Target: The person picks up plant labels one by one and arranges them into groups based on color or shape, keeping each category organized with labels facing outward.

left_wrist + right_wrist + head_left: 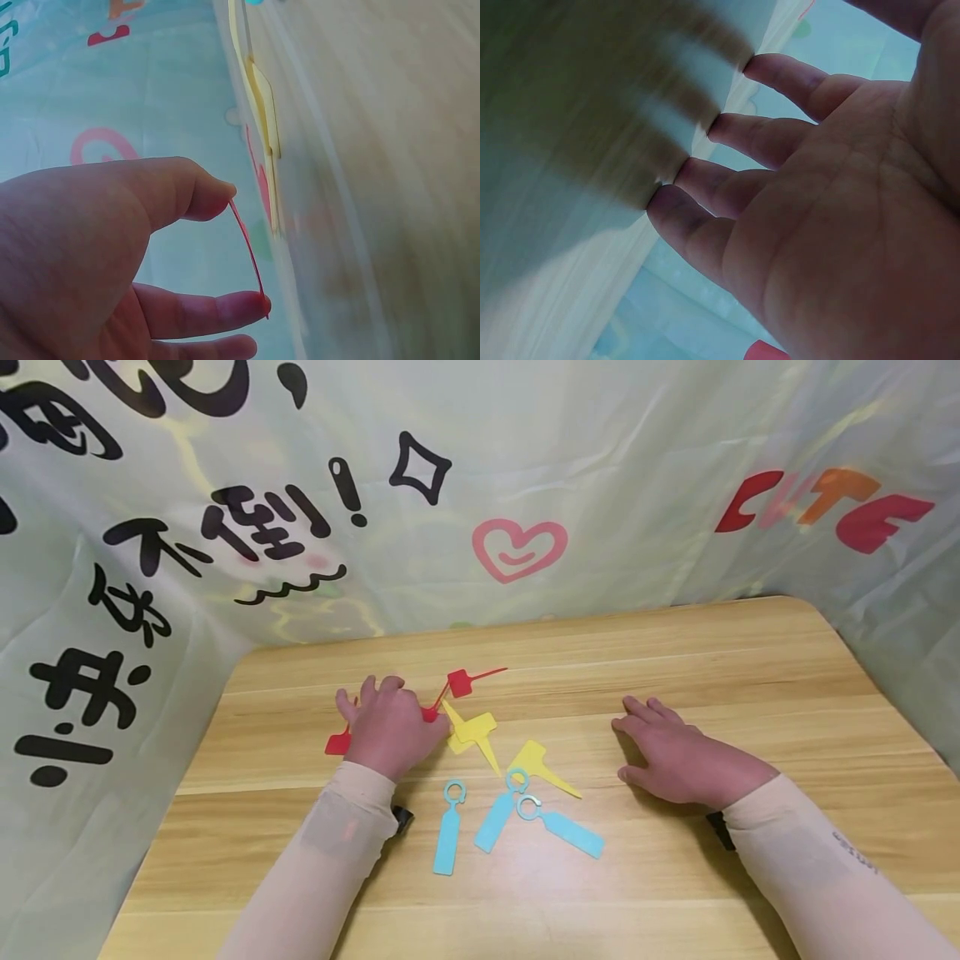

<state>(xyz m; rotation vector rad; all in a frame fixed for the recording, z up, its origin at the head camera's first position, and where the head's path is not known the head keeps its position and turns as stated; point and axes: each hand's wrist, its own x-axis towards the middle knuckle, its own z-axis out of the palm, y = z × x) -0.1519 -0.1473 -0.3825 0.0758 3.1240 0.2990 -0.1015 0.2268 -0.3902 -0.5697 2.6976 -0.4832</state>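
Note:
Over the left part of the table, my left hand (393,731) has its thumb and a finger on a thin red tag (251,255), seen edge-on in the left wrist view. Red tags with thin tails lie about it: one (339,744) left of the hand, another (461,683) beyond it to the right. Some red by the thumb is partly hidden. Yellow T-shaped tags (480,727) overlap just right of the hand, and another yellow T-shaped tag (534,760) lies nearer. My right hand (675,756) holds nothing; its spread fingertips touch the wooden table.
Three light blue ring-ended tags (447,843) lie on the table (750,652) between the forearms, two of them with their rings close together. A printed cloth (637,460) hangs behind the table and along its sides.

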